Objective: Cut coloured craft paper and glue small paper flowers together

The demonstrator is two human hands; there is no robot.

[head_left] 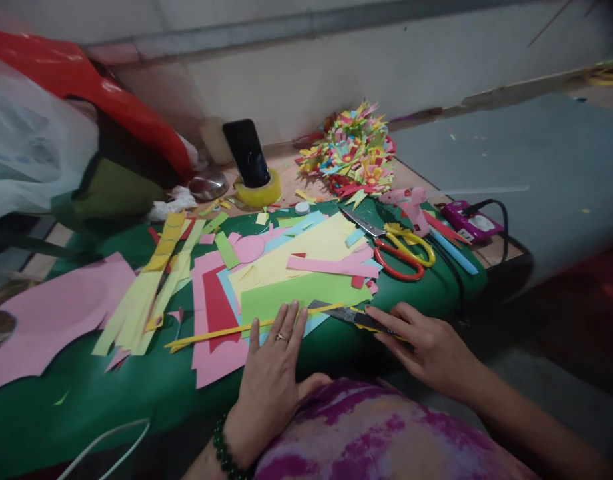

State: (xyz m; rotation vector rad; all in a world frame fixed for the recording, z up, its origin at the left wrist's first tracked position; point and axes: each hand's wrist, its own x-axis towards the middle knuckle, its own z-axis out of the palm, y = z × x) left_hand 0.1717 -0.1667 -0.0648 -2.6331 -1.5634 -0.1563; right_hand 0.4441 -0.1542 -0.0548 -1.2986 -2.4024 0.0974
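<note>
My left hand (pixel 274 360) lies flat with its fingers stretched out, the tips pressing on narrow yellow paper strips (pixel 211 333) over a stack of coloured paper. Held in my right hand (pixel 426 343) is a black-and-yellow utility knife (pixel 354 317). Its blade points left and lies along the right end of the yellow strip, close to my left fingertips; whether it is cutting, I cannot tell. Beneath are a green sheet (pixel 296 293), a pale yellow sheet (pixel 301 240) and a pink sheet (pixel 206 367). Red-and-yellow-handled scissors (pixel 396 257) rest behind the knife.
Paper flowers (pixel 356 153) are heaped by the wall. A phone (pixel 246 153) leans in a yellow tape roll (pixel 259 192). At right are a pink glue gun (pixel 411 207) and a purple power adapter (pixel 471 223). Pale yellow strips (pixel 131 320) and a pink sheet (pixel 66 310) lie left.
</note>
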